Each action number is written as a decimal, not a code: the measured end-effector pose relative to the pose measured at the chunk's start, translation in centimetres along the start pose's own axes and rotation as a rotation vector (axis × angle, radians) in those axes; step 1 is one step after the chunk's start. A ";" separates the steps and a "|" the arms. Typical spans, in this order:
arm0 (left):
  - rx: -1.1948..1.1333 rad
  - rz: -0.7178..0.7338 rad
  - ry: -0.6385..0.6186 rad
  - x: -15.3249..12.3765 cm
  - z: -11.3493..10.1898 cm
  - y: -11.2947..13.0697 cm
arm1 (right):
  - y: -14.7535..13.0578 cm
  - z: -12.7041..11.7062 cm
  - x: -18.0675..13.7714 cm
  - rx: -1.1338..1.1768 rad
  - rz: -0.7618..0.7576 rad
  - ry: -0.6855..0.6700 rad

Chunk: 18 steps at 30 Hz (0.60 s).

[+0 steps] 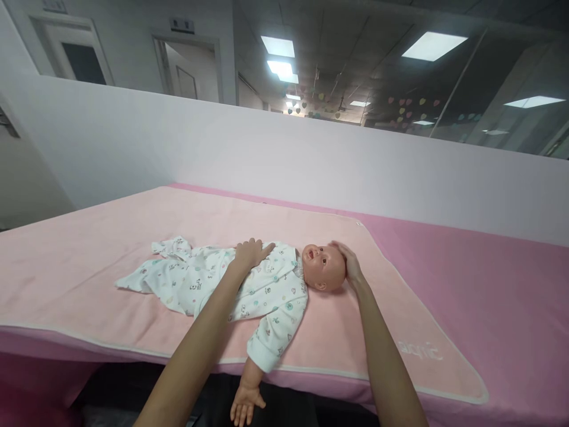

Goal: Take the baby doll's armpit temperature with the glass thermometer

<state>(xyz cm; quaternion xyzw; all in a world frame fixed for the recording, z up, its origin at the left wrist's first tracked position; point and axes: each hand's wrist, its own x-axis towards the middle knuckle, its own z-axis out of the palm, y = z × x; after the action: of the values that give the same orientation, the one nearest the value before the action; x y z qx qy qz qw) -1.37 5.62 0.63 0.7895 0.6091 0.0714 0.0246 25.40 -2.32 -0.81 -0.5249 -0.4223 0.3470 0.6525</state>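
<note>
A baby doll (326, 270) lies on its back on a peach-pink mat (111, 219), its head toward the right. It wears a white printed outfit (271, 290) with long sleeves and legs. My left hand (252, 254) rests flat on the doll's chest, fingers stretched out. Against the top of the doll's head lies my right hand (349, 261), its fingers extended and curving over the crown. One doll arm hangs over the mat's near edge, with the doll's hand (246, 403) palm up. Its other arm is mostly hidden behind my left hand.
Under the mat is a pink table cover (502, 284), which shows at the right and along the front edge. A low white wall (311, 160) runs behind, with glass (377, 77) above it. A door (191, 71) stands at the back left.
</note>
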 end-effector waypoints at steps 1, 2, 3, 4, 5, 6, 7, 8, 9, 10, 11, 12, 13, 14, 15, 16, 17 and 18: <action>0.002 0.002 0.003 0.0 0.0 0.0 | -0.2 0.3 -0.2 0.046 0.070 -0.087; 0.003 0.002 0.005 0.0 0.1 0.0 | -0.3 0.5 -0.3 0.077 0.121 -0.140; 0.002 0.002 0.006 0.1 0.1 -0.1 | -0.3 0.6 -0.4 0.097 0.154 -0.162; -0.001 0.001 0.004 0.1 0.2 -0.2 | -0.3 0.5 -0.4 0.113 0.170 -0.168; -0.010 0.002 0.002 0.2 0.2 -0.3 | -0.1 0.3 -0.3 0.128 0.177 -0.164; -0.028 0.006 -0.003 0.3 0.3 -0.5 | 0.1 0.1 -0.1 0.140 0.182 -0.157; -0.054 0.013 -0.012 0.4 0.3 -0.7 | 0.3 -0.1 0.2 0.148 0.185 -0.144; -0.087 0.022 -0.021 0.5 0.2 -0.9 | 0.6 -0.4 0.4 0.150 0.181 -0.120; -0.126 0.030 -0.022 0.6 0.1 -1.1 | 0.9 -0.6 0.7 0.149 0.173 -0.087; -0.164 0.039 -0.007 0.6 -0.1 -1.2 | 1.1 -0.7 0.9 0.146 0.168 -0.056; -0.197 0.047 0.030 0.6 -0.4 -1.2 | 1.3 -0.8 1.0 0.143 0.170 -0.037; -0.222 0.053 0.088 0.5 -0.7 -1.0 | 1.4 -0.8 1.0 0.141 0.178 -0.037; -0.239 0.057 0.164 0.2 -1.1 -0.8 | 1.5 -0.7 1.0 0.141 0.191 -0.048; -0.252 0.062 0.243 -0.3 -1.5 -0.4 | 1.5 -0.6 0.9 0.140 0.210 -0.066; -0.262 0.063 0.312 -1.1 -1.9 0.2 | 1.4 -0.4 0.7 0.138 0.229 -0.086; -0.274 0.062 0.369 -2.0 -2.2 0.8 | 1.2 -0.2 0.4 0.135 0.245 -0.102; -0.287 0.079 0.394 -3.2 -2.3 1.4 | 1.0 -0.1 0.2 0.132 0.256 -0.113; -0.292 0.093 0.412 -4.6 -2.2 2.1 | 0.8 0.1 -0.1 0.130 0.264 -0.121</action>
<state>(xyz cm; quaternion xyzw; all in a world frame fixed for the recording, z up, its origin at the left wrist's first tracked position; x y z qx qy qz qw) -0.80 0.58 2.74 0.7734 0.5476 0.3191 0.0104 25.28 -2.17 -1.61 -0.5108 -0.3647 0.4873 0.6071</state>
